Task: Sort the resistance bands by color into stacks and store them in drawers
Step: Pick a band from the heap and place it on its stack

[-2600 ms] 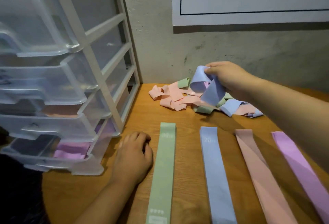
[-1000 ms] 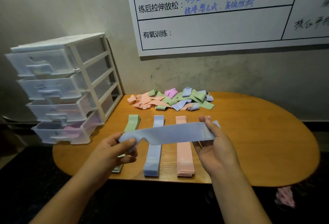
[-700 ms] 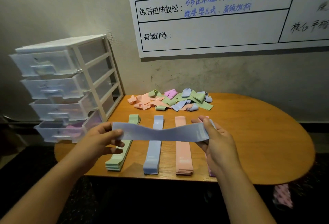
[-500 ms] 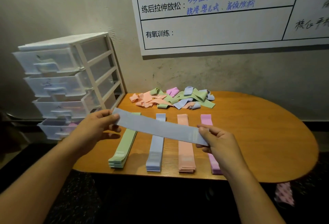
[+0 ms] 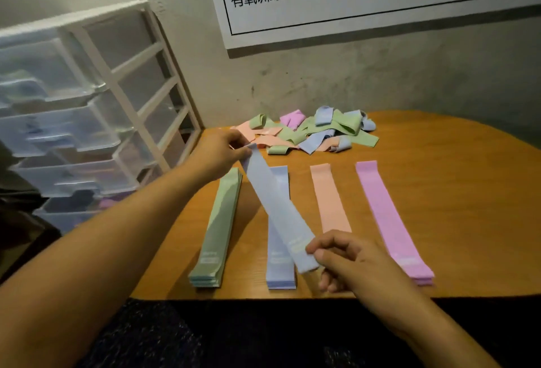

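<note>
1. Blue band (image 5: 278,209) is stretching flat between both hands, slanting across and above the blue stack (image 5: 279,268); it is not lying on it yet.
2. Left hand (image 5: 218,154) is pinching the band's far end, close to the mixed heap (image 5: 310,133); right hand (image 5: 348,262) is pinching the near end between thumb and fingers, close to the front edge of the wooden table (image 5: 453,192).
3. Four sorted stacks are lying side by side in parallel: green stack (image 5: 219,221), blue stack, peach stack (image 5: 330,198) and purple stack (image 5: 386,215); the near ends are showing several layers each, so a fair share of the sorting is looking done.
4. Crumpled green, peach, blue and purple bands are lying tangled in the heap at the back by the wall; these are waiting to be flattened and sorted.
5. Clear plastic drawer unit (image 5: 123,75) is standing at the table's left end; something purple is showing through its lowest drawer (image 5: 87,206), too blurred to name; none of the four stacks is sitting in a drawer.
6. Judging from this, the work is sitting mid-sort; the held band is needing a turn to line up with the blue stack before going down; emptying the heap and storing all four stacks are remaining.
</note>
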